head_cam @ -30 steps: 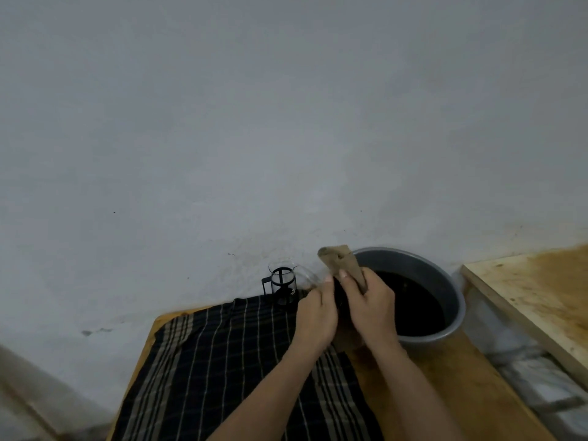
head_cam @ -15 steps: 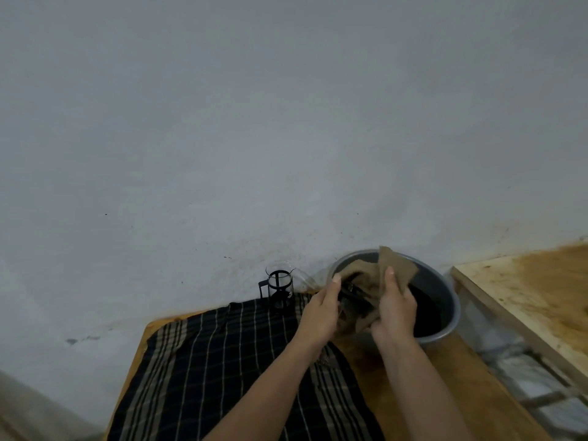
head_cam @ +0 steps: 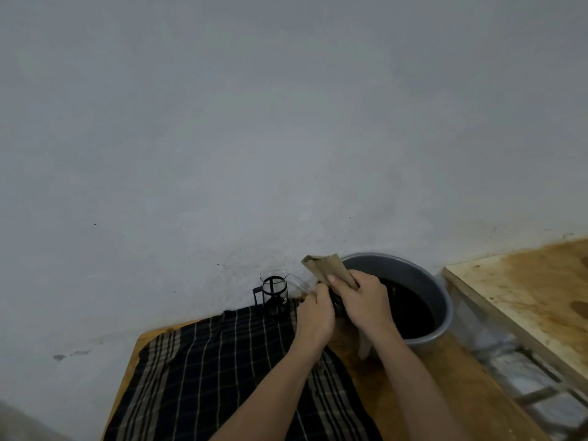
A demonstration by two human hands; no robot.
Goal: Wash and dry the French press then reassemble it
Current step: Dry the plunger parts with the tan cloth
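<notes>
French press (head_cam: 274,294) upright on checked cloth (head_cam: 222,370) — no label legible, seemingly.

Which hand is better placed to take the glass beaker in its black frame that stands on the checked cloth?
The left hand, probably. The glass beaker in its black frame stands just to its left, while the right hand grips the brown cloth nearer the grey basin.

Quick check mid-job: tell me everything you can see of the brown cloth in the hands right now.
The brown cloth is a plain tan fabric, folded or bunched, its free end sticking up above the right hand, which grips it. A paler tail hangs below the hands toward the wooden table. It wraps a dark part, mostly hidden, which the left hand also holds, beside the grey basin.
</notes>
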